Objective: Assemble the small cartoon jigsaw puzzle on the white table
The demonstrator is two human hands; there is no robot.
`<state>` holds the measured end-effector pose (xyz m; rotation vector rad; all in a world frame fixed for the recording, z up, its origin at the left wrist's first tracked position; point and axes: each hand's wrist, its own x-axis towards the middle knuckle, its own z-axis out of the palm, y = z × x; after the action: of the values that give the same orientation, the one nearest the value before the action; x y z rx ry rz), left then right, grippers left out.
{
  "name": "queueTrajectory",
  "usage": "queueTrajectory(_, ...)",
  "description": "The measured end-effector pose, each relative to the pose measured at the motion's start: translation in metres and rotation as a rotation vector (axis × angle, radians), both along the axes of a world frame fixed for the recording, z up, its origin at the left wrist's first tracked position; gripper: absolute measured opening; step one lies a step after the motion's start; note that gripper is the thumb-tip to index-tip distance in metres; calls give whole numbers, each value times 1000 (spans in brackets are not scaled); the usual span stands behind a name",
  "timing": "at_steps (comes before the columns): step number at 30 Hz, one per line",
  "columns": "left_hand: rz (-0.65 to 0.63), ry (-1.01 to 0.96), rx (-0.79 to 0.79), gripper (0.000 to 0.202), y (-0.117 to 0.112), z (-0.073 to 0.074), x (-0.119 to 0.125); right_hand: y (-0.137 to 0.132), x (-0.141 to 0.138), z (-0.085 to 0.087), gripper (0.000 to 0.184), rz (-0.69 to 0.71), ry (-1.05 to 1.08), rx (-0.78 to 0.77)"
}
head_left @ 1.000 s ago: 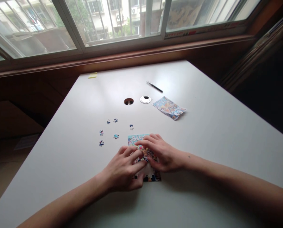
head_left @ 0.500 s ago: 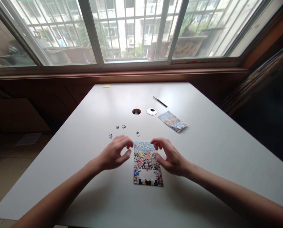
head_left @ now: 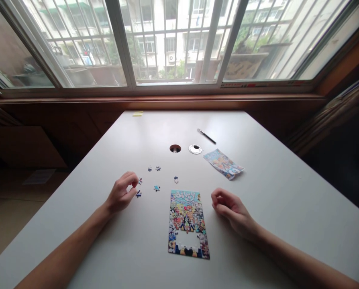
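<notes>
A small jigsaw puzzle (head_left: 187, 216) with colourful cartoon figures lies upright to me on the table; a white gap shows in its lower part. My left hand (head_left: 122, 193) is left of it, fingers curled and thumb a little apart from the forefinger, right beside a dark blue puzzle piece (head_left: 138, 194) and another loose piece (head_left: 140, 181). Nothing shows between its fingers. My right hand (head_left: 233, 210) rests to the right of the puzzle, off it, with fingers curled in and thumb against them; I see nothing in it. A light blue piece (head_left: 157, 188) lies between left hand and puzzle.
Further loose pieces (head_left: 158, 168) lie beyond, one (head_left: 176, 179) just above the puzzle. A creased picture sheet (head_left: 223, 163), a pen (head_left: 206, 136), a round cover (head_left: 195, 149) and a cable hole (head_left: 175, 149) are farther back. A yellow note (head_left: 137, 114) sits at the far edge.
Both hands have moved away from the puzzle, the left leftward to the loose pieces, the right a little rightward with its fingers closing. The light blue and dark blue pieces now show.
</notes>
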<state>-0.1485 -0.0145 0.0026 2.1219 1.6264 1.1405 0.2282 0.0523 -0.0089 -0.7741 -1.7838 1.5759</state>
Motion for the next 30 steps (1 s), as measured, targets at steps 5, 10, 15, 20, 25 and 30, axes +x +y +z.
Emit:
queueTrajectory(5, -14, -44, -58, 11, 0, -2, -3, 2, 6, -8, 14, 5, 106, -164)
queueTrajectory(10, -39, -60, -82, 11, 0, -1, -1, 2, 8, -13, 10, -5, 169, -251)
queueTrajectory(15, -50, -82, -70, 12, 2, -1, -1, 1, 7, -10, 6, -16, 249, -333)
queueTrajectory(20, -47, -145, -55, 12, 1, -3, -2, 1, 5, -8, 13, -40, 258, -350)
queueTrajectory(25, -65, -171, -86, 13, -1, -3, 0, 0, 5, -9, 18, -60, 217, -280)
queueTrajectory(30, -81, -168, -91, 14, -3, -1, 3, -1, 5, -10, 20, -85, 210, -244)
